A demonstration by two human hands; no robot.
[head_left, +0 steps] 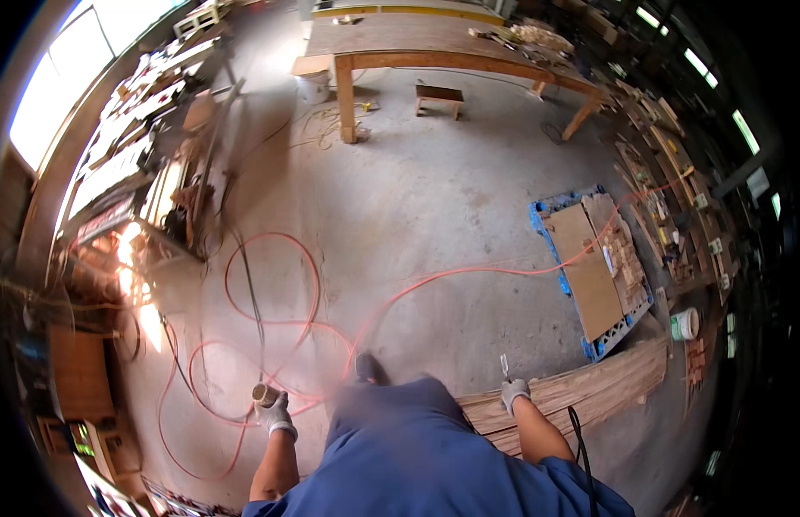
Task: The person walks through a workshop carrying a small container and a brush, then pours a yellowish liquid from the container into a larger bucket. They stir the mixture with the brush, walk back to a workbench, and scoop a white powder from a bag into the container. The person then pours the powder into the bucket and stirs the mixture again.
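Observation:
My left hand [276,415], in a light grey work glove, is closed around a small brown round container [265,395]; what is inside it is too small to make out. My right hand [515,395], gloved the same way, grips a putty knife [505,367] with its pale narrow blade pointing away from me. Beneath the right forearm lies a stack of long wooden boards [581,383]. Loops of red air hose [318,284] spread over the floor near my left hand and my shoe [371,369].
A wooden worktable [409,43] stands ahead with a small stool [439,96] in front. At the right lies a blue pallet [538,215] bearing brown panels [583,267]. A white bucket [685,325] is beyond the boards. Cluttered racks [141,129] line the left wall.

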